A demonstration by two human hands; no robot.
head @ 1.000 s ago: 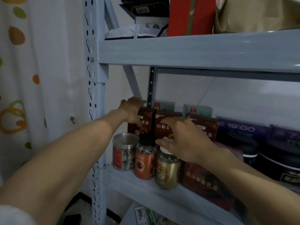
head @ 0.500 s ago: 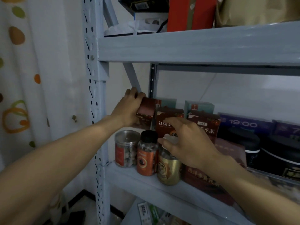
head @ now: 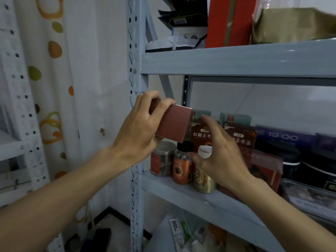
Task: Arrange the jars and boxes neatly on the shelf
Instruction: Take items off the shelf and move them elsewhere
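The left hand (head: pixel 138 128), which gripped the reddish-brown cardboard tea box (head: pixel 172 124) in its back row half a second earlier, now holds it lifted and tilted above the front jars, freeing it for repositioning, while the right hand (head: pixel 221 155) hovers with fingers loosely spread over the white-capped golden jar (head: pixel 203 177).

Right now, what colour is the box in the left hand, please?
Reddish-brown box, left hand; head view.

Home storage corner, prob. a pantry/utility nook. Evidence: pale grey slotted-steel shelving unit (head: pixel 135 73) loaded w/ household goods, i.e. brown printed tea boxes (head: pixel 240 137), small clear plastic snack jars (head: pixel 161 159), black round tins (head: pixel 318 170) toward shelf's right end. White curtain w/ orange-green dots (head: pixel 52 70) hangs left of the unit's corner post.
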